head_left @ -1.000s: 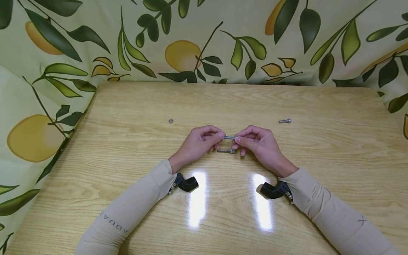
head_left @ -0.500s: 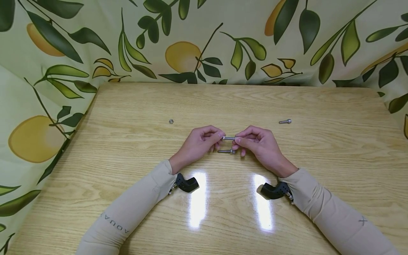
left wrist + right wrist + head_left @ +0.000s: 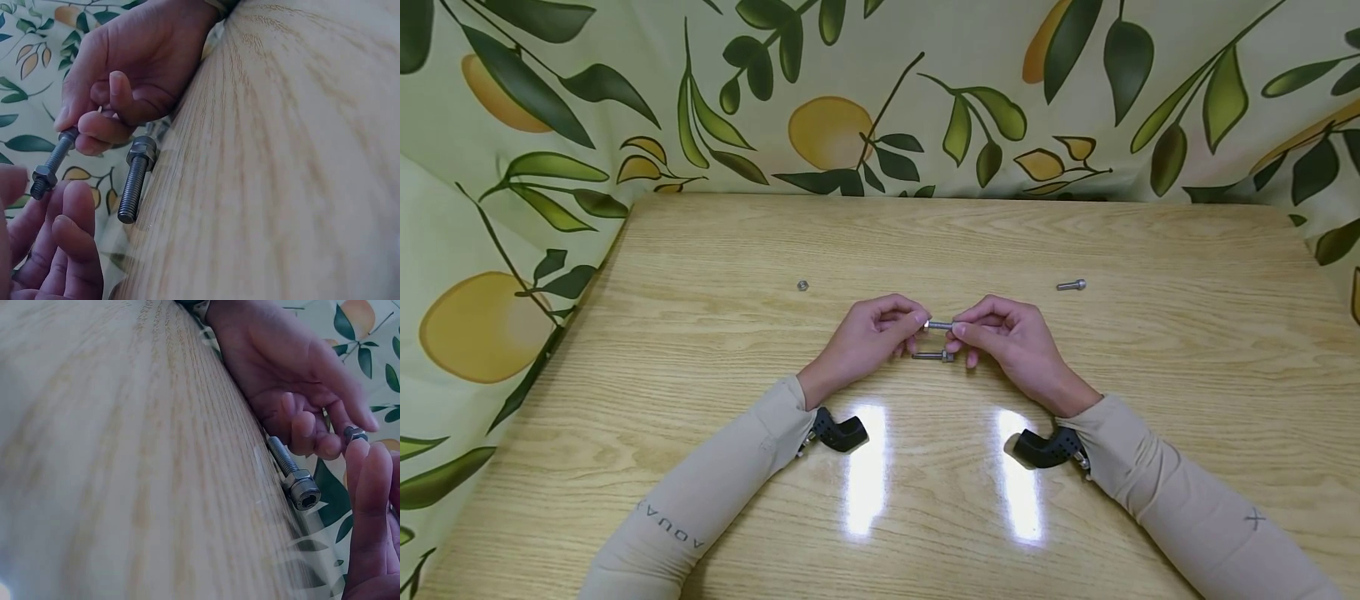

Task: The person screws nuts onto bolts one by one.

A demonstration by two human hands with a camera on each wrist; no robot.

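Note:
My right hand (image 3: 1013, 337) pinches the head end of a metal bolt (image 3: 942, 326) between thumb and fingers, holding it level above the table. A hex nut (image 3: 44, 173) sits on the threads near the bolt's tip. Around that nut are the thumb and index finger of my left hand (image 3: 876, 333); the right wrist view shows the nut between them. Just below the hands, a second bolt (image 3: 132, 184) lies on the table with a nut (image 3: 296, 479) up against its socket head.
The wooden table (image 3: 737, 467) carries a loose nut (image 3: 802, 285) at the back left and another socket-head bolt (image 3: 1071, 285) at the back right. A cloth (image 3: 715, 92) printed with leaves and fruit hangs behind and at the sides.
More of the nut shows at my left fingertips than one second ago. Both hands stay almost in place, and the things lying on the table have not moved.

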